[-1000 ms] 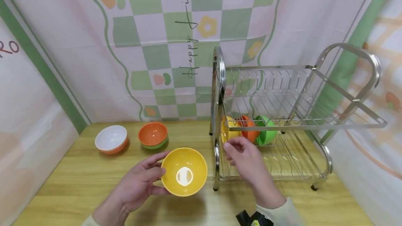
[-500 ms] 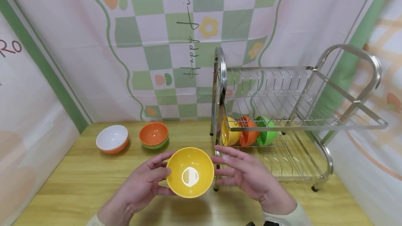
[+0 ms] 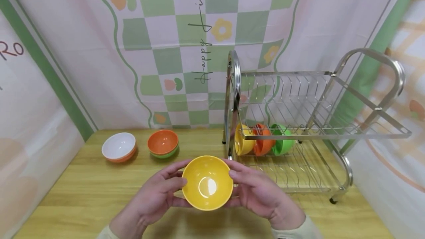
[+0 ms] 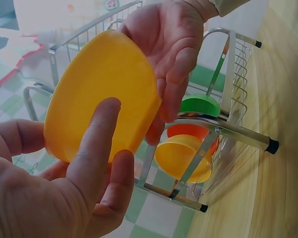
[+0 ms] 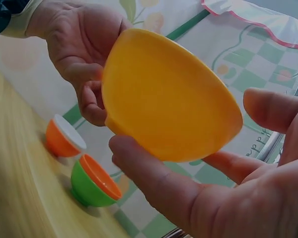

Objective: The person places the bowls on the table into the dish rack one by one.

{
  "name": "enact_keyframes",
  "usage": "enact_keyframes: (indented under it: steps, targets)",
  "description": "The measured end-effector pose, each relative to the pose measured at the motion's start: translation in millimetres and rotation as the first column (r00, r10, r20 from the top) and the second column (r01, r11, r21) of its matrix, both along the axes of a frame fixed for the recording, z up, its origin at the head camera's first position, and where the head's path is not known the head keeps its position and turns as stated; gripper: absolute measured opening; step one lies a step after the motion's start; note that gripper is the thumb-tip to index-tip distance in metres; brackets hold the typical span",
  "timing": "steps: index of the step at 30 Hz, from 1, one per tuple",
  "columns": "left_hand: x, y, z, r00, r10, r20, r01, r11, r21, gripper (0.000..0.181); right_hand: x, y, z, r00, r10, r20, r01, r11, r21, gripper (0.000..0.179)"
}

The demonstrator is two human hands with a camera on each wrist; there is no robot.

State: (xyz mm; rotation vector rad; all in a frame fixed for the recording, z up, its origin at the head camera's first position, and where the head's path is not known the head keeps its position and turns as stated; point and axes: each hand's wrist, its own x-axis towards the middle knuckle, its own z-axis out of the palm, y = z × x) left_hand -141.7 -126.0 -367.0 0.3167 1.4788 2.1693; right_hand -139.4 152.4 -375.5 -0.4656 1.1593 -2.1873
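Note:
A yellow bowl point(image 3: 208, 183) is held up over the table, its inside turned toward the head camera. My left hand point(image 3: 156, 194) grips its left side, with the thumb by the rim and the fingers behind. On the opposite side my right hand point(image 3: 260, 196) holds it too, thumb at the rim and fingers underneath. The wrist views show the bowl's smooth yellow underside point(image 5: 169, 99) between both hands. Some fingertips are hidden behind the bowl in the head view.
Right of the hands stands a two-tier metal dish rack point(image 3: 235, 99). Its lower tier holds a yellow bowl point(image 3: 244, 145), an orange bowl point(image 3: 263, 146) and a green bowl point(image 3: 281, 145), on edge. Farther left sit a white-and-orange bowl point(image 3: 118, 146) and an orange-and-green one point(image 3: 162, 143) on the wooden table point(image 3: 73, 194).
My right hand has come away from the rack's lower tier and taken hold of the yellow bowl's right side. My left hand has carried the bowl slightly to the right.

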Motion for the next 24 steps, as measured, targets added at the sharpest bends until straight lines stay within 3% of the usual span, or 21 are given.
enact_keyframes:
  steps: [24]
  targets:
    - [-0.4, 6.5, -2.3, 1.0, -0.022, 0.009, 0.021, 0.998, 0.054, 0.051, 0.6, 0.6, -1.3, 0.998, -0.037, -0.041, 0.036, 0.999, -0.036, 0.042]
